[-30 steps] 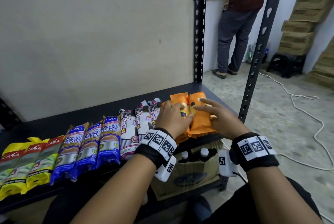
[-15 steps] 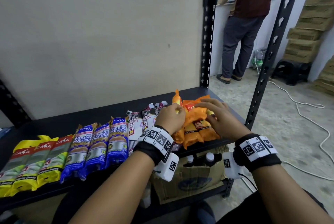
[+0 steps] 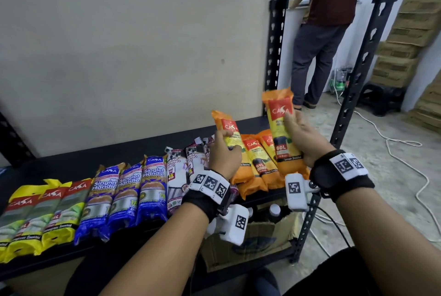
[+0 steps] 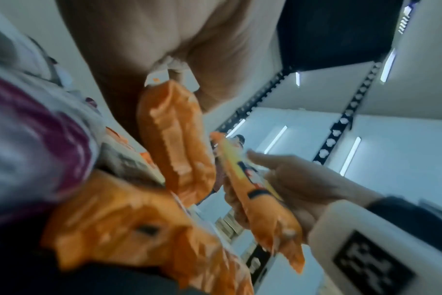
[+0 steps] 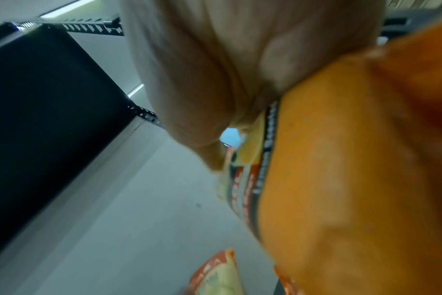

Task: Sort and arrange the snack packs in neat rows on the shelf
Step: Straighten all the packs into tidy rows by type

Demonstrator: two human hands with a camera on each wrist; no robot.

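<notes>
2 orange packs now sit off the shelf (image 3: pixel 133 152), 1 in each hand; 1 second ago both hands pressed flat on the orange group. Our left hand (image 3: pixel 225 157) grips the left orange pack (image 3: pixel 225 128), and our right hand (image 3: pixel 303 140) curls round the right orange pack (image 3: pixel 281 128), held higher and upright. We judge this a re-seat of the orange row, not yet complete. 2 more orange packs (image 3: pixel 256 164) lie on the shelf between our wrists, overhanging the front edge. To the left, the white drawstring packs (image 3: pixel 176 171), 3 blue packs (image 3: pixel 126 190) and the yellow packs (image 3: pixel 35 217) lie in rows. A rack upright (image 3: pixel 272 57) bounds the right end, limiting room. Behind it a person (image 3: pixel 329 21) stands well apart. Both wrist views are blurred.
</notes>
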